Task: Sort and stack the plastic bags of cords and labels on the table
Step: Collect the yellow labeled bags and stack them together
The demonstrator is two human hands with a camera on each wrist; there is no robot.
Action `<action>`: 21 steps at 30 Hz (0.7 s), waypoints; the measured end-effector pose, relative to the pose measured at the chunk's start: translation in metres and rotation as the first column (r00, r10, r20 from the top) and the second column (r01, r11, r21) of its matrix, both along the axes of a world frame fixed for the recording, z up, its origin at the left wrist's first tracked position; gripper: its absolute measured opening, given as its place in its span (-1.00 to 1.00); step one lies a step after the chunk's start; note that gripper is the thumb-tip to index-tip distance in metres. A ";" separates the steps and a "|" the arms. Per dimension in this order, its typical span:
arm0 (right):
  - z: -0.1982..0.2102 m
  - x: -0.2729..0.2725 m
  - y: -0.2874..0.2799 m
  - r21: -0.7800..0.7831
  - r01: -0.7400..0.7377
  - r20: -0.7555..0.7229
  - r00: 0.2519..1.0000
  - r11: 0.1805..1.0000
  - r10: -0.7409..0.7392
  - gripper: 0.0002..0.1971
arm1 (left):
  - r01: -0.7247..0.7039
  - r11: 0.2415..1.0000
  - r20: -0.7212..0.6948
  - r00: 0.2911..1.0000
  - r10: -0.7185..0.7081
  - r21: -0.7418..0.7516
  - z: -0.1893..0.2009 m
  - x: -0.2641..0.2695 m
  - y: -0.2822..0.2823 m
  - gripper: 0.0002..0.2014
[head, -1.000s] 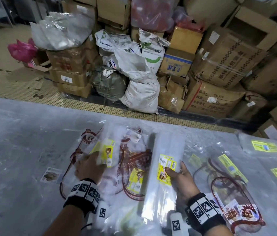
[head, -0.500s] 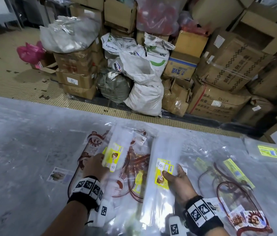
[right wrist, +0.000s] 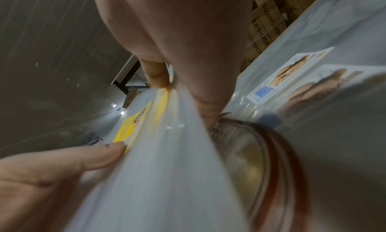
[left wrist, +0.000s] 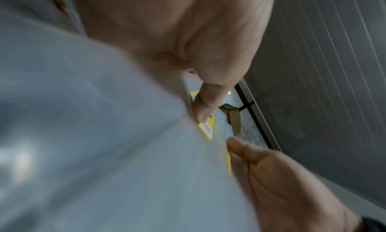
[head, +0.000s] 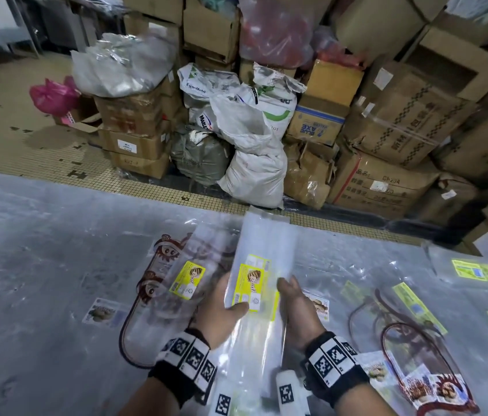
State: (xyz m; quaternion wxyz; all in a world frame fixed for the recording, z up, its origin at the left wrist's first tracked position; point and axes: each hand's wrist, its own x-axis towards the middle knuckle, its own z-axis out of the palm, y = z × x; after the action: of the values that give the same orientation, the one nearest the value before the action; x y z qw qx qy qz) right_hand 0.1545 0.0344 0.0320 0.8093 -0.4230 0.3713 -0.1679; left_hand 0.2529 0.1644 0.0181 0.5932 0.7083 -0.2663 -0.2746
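Observation:
Both hands hold a narrow stack of long clear plastic bags [head: 262, 244] with yellow labels, raised a little over the table [head: 41, 265]. My left hand [head: 230, 295] grips its left edge, thumb pressed on the front label. My right hand [head: 289, 292] grips the right edge. In the left wrist view the left thumb [left wrist: 205, 101] pinches the label on the bag [left wrist: 104, 136]. In the right wrist view the right fingers [right wrist: 200, 103] curl round the bag stack [right wrist: 167, 169]. A bag of brown cord with a yellow label [head: 187, 279] lies just to the left.
More bags of brown cord and picture labels [head: 401, 334] lie to the right, and a flat bag with a yellow label [head: 476, 270] at the far right. A loose picture label [head: 101, 312] lies on the left. Boxes and sacks [head: 254, 163] are piled beyond the table's far edge.
My left hand let go of the cord bag on the left and moved right to the narrow stack. Both hands now hold that stack, lifted and shifted toward the middle.

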 end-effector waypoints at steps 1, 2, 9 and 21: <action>0.001 0.001 0.002 0.026 -0.024 0.003 1.000 0.999 0.024 -0.67 | -0.005 1.000 -0.018 1.000 0.005 -0.027 -0.005 -0.001 -0.002 -0.39; 0.000 0.002 0.002 0.020 -0.046 -0.004 0.999 0.999 0.046 -0.68 | -0.004 1.000 -0.033 0.999 0.004 -0.003 -0.007 0.000 -0.002 -0.32; -0.009 -0.001 -0.006 -0.152 -0.158 -0.043 0.987 0.976 0.153 -0.53 | 0.235 0.969 -0.282 0.927 -0.246 -0.074 -0.010 -0.003 0.007 -0.11; -0.016 -0.015 -0.012 -0.139 -0.129 -0.115 0.987 0.982 0.113 -0.49 | -0.214 0.650 0.276 0.961 0.008 0.729 -0.024 0.092 0.043 -0.28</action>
State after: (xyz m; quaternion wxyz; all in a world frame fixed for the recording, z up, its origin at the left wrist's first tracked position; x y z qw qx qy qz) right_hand 0.1394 0.0222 0.0156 0.7639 -0.5112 0.3745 -0.1220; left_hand 0.3450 0.2075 -0.0059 0.2242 0.9335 -0.1565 -0.2321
